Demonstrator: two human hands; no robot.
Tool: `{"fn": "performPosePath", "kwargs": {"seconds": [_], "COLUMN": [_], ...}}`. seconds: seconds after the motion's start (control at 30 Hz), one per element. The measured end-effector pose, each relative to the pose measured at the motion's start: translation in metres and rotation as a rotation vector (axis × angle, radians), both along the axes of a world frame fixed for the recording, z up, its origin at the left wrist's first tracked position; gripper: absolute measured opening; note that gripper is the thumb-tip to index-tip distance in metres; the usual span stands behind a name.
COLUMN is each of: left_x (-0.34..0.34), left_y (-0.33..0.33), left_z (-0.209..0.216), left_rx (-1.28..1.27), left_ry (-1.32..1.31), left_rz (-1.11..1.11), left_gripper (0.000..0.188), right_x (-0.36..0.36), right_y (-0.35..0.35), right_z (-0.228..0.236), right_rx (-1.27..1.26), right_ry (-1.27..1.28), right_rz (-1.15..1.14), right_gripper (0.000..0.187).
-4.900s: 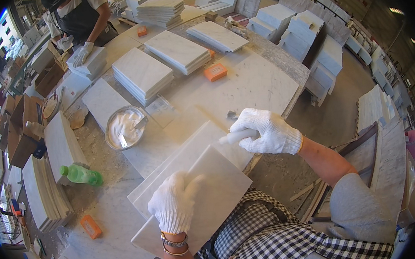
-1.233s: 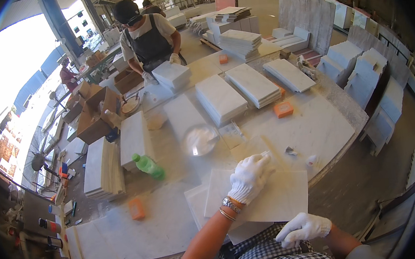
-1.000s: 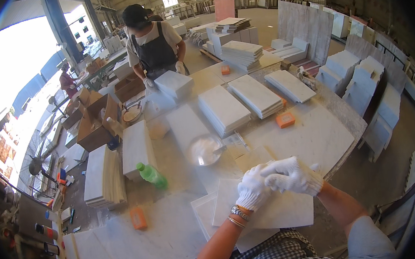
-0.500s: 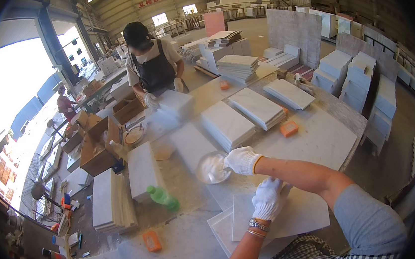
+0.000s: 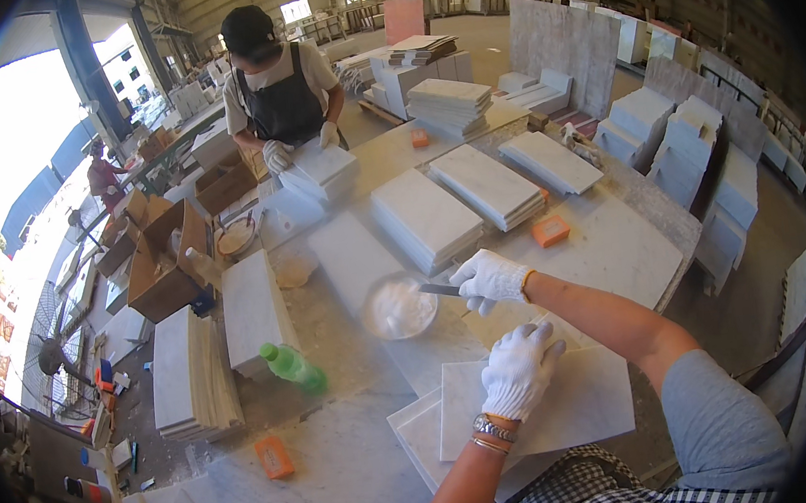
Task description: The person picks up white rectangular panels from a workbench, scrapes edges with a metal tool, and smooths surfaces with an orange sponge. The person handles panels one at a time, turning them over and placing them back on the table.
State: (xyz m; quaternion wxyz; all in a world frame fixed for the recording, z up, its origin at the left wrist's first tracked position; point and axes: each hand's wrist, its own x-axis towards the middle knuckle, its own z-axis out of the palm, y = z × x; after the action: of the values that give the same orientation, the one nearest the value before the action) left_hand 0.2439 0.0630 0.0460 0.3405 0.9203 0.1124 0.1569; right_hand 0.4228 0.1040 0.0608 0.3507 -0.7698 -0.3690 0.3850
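My left hand (image 5: 519, 370), in a white glove, rests flat with fingers spread on the top pale marble tile (image 5: 573, 400) of a small stack at the near edge of the stone table (image 5: 346, 470). My right hand (image 5: 488, 277), also gloved, grips the handle of a metal scraper (image 5: 438, 290) whose blade dips into a round metal bowl (image 5: 399, 308) of white paste, just beyond the tile.
Stacks of white tiles (image 5: 424, 217) cover the far half of the table, with orange sponge blocks (image 5: 550, 229) and a green bottle (image 5: 293, 365). A person in a dark apron (image 5: 281, 93) handles tiles at the far end. Cardboard boxes (image 5: 166, 260) stand at left.
My right hand has left the tile, reached out to the bowl and put the scraper into the paste. My left hand stays pressed on the tile. The view has tilted up.
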Motion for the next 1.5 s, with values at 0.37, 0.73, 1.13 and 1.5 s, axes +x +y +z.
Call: {"fn": "performPosePath", "kwargs": {"seconds": [0.37,0.73,1.13,1.5], "left_x": [0.0,-0.001,0.0,-0.001], "left_y": [0.0,0.001,0.001,0.0], "left_z": [-0.004,0.003,-0.001,-0.014], "left_rx": [0.055,0.049,0.034,0.086], "left_ry": [-0.069,-0.046,-0.07,-0.228], "left_rz": [-0.02,-0.033,-0.03,-0.027], "left_gripper": [0.036,0.036,0.034,0.032], "right_x": [-0.005,-0.014,-0.015,0.004], "right_y": [-0.003,0.009,0.017,-0.053], "right_z": [0.001,-0.004,-0.016,0.023], "right_rx": [-0.003,0.013,-0.006,0.126], "right_ry": [0.11,0.162,0.194,0.223], "right_rz": [-0.029,-0.053,-0.039,-0.089], "right_gripper": [0.024,0.023,0.026,0.026]}}
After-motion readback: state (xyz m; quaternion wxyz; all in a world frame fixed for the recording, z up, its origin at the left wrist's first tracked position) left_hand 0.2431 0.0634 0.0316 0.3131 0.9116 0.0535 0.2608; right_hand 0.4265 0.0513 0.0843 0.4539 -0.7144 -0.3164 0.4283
